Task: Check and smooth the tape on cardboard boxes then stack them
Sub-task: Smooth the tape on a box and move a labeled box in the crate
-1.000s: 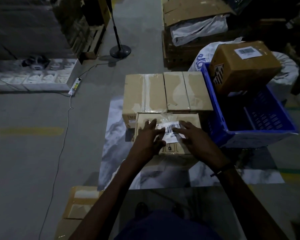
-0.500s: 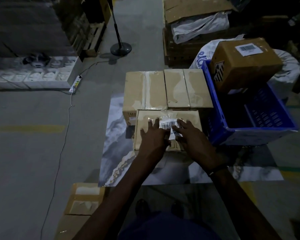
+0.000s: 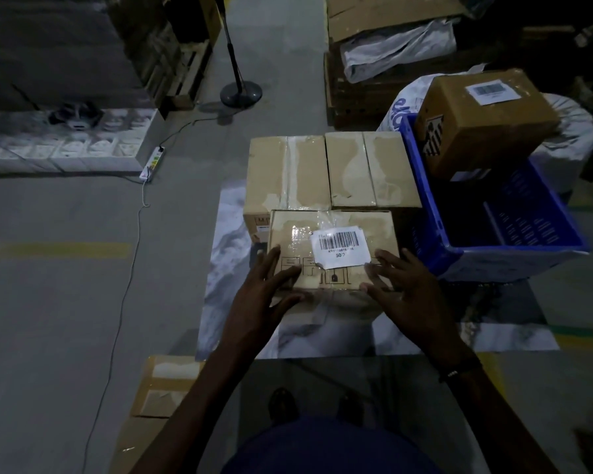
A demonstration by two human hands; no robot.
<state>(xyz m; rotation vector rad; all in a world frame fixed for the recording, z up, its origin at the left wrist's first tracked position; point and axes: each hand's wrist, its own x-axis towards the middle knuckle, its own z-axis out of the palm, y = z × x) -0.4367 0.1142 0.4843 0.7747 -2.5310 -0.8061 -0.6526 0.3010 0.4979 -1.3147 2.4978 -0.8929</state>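
A small taped cardboard box with a white barcode label lies on the marble-patterned table. My left hand rests with straight fingers on the box's near left corner. At the near right corner lies my right hand, fingers spread and flat. Behind this box stand two larger taped boxes side by side, one on the left and one on the right.
A blue plastic crate stands at the table's right with a brown labelled box leaning on its far rim. More cardboard boxes sit on the floor at lower left. A fan stand, a power strip and stacked cartons are farther back.
Both hands slid from the label at the box's middle back and outward to its near corners, uncovering the barcode label.
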